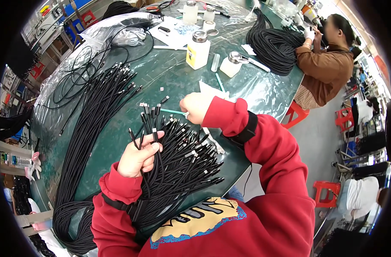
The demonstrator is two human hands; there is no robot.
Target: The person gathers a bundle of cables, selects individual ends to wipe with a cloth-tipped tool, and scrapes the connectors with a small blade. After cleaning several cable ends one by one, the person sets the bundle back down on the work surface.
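Note:
My left hand (137, 157) is closed around a bunch of black cables (178, 167) with metal plug ends, a few ends sticking up above the fist. The rest of that bunch fans out to the right over the table's near edge. My right hand (196, 107) holds a thin teal swab stick (172, 111) just beyond the upright plug ends. Both sleeves are red with black wrist straps. A second, long bundle of black cables (97, 120) lies to the left on the green table (170, 77), which is covered in clear plastic.
White dispenser bottles (198, 49) with metal tops stand mid-table, with papers and small parts behind them. Another coil of black cables (274, 45) lies far right, where a person in a brown top (326, 68) works. Red stools (328, 190) stand on the floor to the right.

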